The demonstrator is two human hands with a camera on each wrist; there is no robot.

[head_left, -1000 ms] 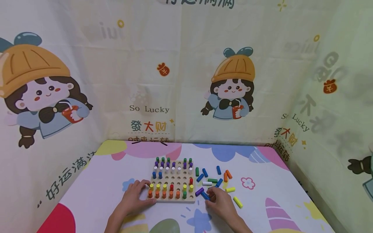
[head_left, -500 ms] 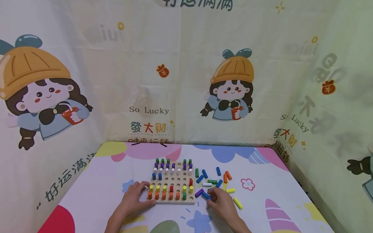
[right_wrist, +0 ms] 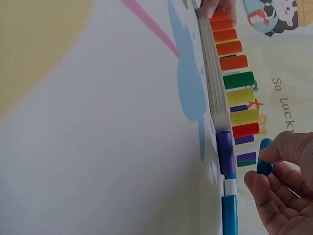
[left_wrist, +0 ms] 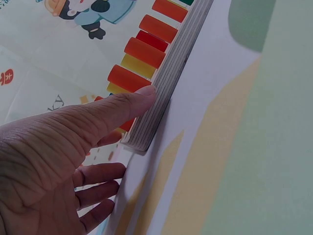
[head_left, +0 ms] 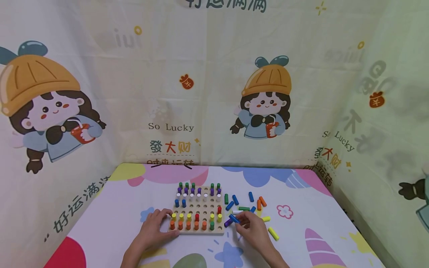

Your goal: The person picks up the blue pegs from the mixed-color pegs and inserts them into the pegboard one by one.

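Observation:
A wooden pegboard (head_left: 201,233) carries rows of coloured pegs: green, purple, white, blue, yellow and orange, with a red one among the yellow. My left hand (head_left: 155,227) holds its near left corner, the thumb (left_wrist: 142,95) against the front edge and the index finger at the left side. Right of the board, my right hand (head_left: 254,230) pinches a blue peg (right_wrist: 264,156) between thumb and fingers, raised off the table and tilted. Just under it in the head view lies a purple peg (head_left: 228,223), close to the board's right side.
Loose pegs lie scattered right of the board, among them a green peg (head_left: 244,209), an orange peg (head_left: 263,201) and a yellow peg (head_left: 273,233). Several blue ones lie farther back. A printed cloth (head_left: 214,111) hangs behind the patterned table (head_left: 288,245).
My right hand has picked up the blue peg beside the purple one and lifted it slightly up and left. The left hand stays on the board's corner.

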